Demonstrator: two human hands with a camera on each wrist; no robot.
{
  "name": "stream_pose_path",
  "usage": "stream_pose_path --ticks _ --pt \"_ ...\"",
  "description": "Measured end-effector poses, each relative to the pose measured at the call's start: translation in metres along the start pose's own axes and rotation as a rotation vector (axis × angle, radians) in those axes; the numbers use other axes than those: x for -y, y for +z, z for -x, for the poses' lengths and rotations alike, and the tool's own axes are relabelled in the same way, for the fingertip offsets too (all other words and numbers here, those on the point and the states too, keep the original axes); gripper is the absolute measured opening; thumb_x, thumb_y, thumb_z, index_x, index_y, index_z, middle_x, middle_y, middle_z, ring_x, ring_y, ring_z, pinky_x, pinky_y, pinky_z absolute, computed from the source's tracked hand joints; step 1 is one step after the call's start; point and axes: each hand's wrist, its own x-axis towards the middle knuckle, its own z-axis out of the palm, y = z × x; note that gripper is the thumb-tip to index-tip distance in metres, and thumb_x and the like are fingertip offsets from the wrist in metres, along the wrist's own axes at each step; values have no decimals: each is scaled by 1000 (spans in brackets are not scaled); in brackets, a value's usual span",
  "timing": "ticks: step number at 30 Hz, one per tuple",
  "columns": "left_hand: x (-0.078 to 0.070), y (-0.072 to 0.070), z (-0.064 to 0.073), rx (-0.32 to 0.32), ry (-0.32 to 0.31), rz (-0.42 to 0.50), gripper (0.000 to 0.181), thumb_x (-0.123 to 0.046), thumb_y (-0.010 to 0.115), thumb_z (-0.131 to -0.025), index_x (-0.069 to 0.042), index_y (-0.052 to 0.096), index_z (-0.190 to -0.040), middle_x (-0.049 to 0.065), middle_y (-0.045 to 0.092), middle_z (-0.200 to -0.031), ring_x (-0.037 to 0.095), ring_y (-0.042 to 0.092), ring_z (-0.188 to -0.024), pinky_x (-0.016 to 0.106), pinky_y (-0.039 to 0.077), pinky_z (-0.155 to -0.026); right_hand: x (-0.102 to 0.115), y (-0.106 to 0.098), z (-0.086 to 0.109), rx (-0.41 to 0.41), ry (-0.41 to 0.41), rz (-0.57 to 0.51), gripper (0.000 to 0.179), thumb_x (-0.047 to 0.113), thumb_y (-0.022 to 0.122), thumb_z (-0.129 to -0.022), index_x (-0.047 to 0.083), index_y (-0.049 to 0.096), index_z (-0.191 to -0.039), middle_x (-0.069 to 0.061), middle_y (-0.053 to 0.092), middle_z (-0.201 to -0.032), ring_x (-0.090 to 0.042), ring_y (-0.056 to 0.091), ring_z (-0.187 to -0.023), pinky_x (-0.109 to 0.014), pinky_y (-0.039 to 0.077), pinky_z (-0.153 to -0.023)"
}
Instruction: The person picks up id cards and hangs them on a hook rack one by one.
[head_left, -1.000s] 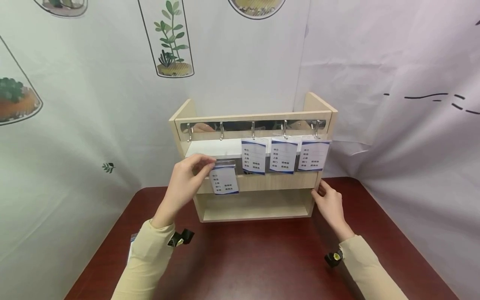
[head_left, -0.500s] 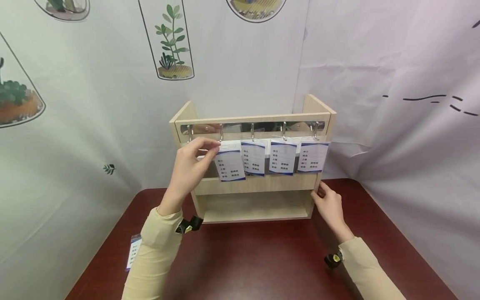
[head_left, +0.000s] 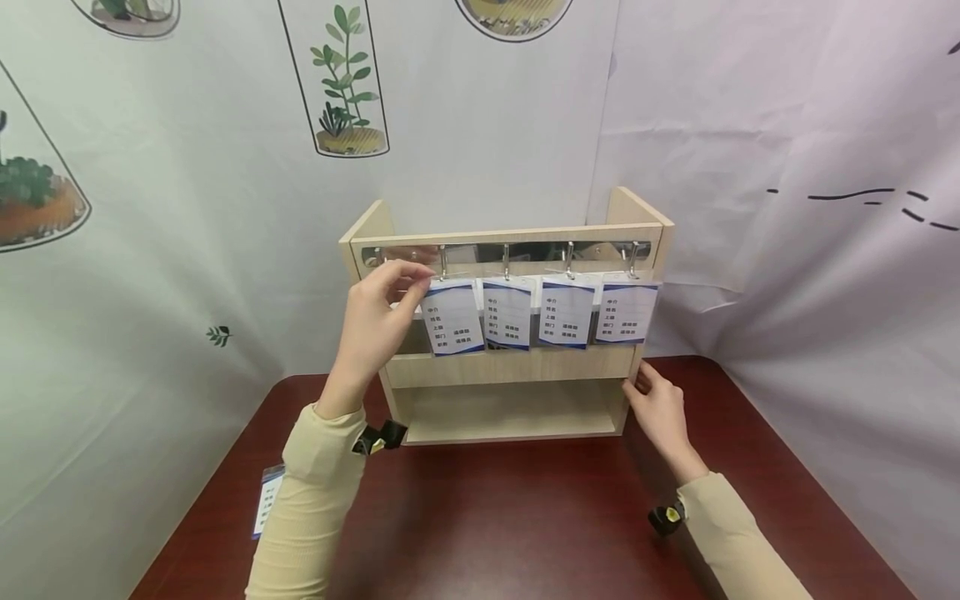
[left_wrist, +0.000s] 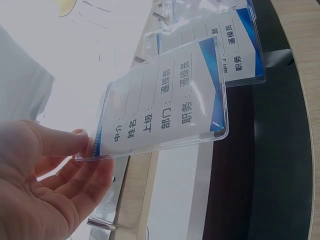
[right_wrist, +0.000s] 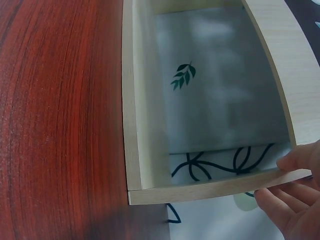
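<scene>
My left hand (head_left: 378, 325) pinches the upper left corner of a clear badge holder (head_left: 453, 321) with a white and blue card inside. In the head view its top edge is level with the tip of the second hook from the left (head_left: 443, 260); I cannot tell whether the hook passes through it. The left wrist view shows thumb and fingers on the badge holder's corner (left_wrist: 160, 100). My right hand (head_left: 660, 408) holds the right side panel (right_wrist: 215, 187) of a pale wooden shelf (head_left: 517, 367), thumb inside and fingers outside.
Three more badge holders (head_left: 568, 312) hang from the hooks to the right. The leftmost hook (head_left: 378, 254) is partly behind my left hand. Another badge (head_left: 266, 500) lies on the dark red table (head_left: 510, 517), partly under the left sleeve. A printed curtain (head_left: 495, 142) stands behind the shelf.
My left hand has raised the badge holder from below the hooks to the second hook, swinging right and then slightly back left. My right hand has stayed on the side panel.
</scene>
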Motion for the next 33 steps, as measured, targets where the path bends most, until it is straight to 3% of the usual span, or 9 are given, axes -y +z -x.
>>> stream_pose_path --ticks 5,12,21,33 --pt "2 1 -2 -4 -29 -10 9 -5 68 -96 -1 73 -103 10 72 -102 20 69 -85 36 56 -76 0 0 0 2 0 -9 38 2 65 -93 -4 63 -130 -27 70 -110 -40 70 -100 -54 56 -80" --pt "2 3 -3 -20 -60 -33 10 -6 69 -95 -2 74 -103 9 73 -100 18 69 -79 26 50 -71 1 0 0 0 0 -9 38 1 66 -92 -3 64 -130 -27 70 -110 -40 70 -100 -54 56 -80" --pt "5 4 -4 -4 -106 -46 12 -8 69 -95 -2 76 -103 11 75 -98 20 69 -77 22 47 -65 0 0 0 -4 0 -7 38 4 64 -93 -4 64 -130 -28 70 -110 -40 70 -100 -54 56 -80" --pt "2 5 -5 -5 -147 -72 12 -7 70 -94 -1 77 -102 12 75 -90 20 64 -70 26 43 -61 -1 1 1 -11 -2 -7 37 3 65 -93 -3 65 -129 -27 71 -108 -40 71 -99 -54 56 -80"
